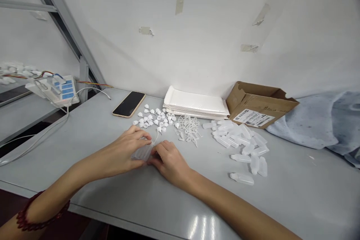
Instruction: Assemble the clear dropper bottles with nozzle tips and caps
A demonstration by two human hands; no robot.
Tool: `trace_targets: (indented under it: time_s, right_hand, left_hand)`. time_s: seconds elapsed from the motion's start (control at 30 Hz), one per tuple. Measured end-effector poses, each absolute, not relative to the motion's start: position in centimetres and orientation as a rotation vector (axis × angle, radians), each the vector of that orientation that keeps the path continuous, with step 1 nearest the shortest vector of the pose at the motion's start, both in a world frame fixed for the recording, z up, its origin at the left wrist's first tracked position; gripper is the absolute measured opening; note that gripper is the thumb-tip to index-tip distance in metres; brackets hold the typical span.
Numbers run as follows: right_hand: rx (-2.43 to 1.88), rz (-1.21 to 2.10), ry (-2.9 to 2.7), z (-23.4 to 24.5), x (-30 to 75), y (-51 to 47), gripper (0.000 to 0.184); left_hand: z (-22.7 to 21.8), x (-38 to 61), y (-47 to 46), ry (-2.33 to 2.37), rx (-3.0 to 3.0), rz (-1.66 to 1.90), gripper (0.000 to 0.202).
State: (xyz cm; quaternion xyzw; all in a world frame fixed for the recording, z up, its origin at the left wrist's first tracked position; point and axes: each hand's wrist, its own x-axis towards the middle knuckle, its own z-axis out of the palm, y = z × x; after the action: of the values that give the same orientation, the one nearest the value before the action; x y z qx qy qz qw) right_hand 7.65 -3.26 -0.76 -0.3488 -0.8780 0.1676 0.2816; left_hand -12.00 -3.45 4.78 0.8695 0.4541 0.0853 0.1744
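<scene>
My left hand (pixel 128 150) and my right hand (pixel 168 161) meet on the grey table (pixel 281 195), both curled around a small clear plastic bottle (pixel 143 152) lying between them. A thin white strip curves up from the bottle beside my right fingers. Just beyond my hands lie several small white caps (pixel 154 117), a tangle of clear plastic inserts (pixel 189 127), and to the right a heap of several empty clear bottles (pixel 242 140).
A phone (pixel 129 104) lies face up at the back left. A stack of white padded envelopes (pixel 197 104) and an open cardboard box (pixel 258 105) stand against the wall. Pale blue cloth (pixel 323 123) lies at the right. A power strip (pixel 60 90) with cables sits far left.
</scene>
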Motion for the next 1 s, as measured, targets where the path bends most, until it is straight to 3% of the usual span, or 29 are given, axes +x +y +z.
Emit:
trace_targets:
  time_s: [0.17,1.0]
  right_hand:
    - [-0.946,0.518,-2.304,-0.8,7.7,-3.2,0.008]
    - [-0.918,0.637,-2.243,-0.8,7.9,-3.2,0.009]
  left_hand:
    - [4.1,-12.3,-3.3,1.308,2.486,0.325,0.033]
    - [4.5,-13.0,-4.0,1.448,2.458,0.371,0.041]
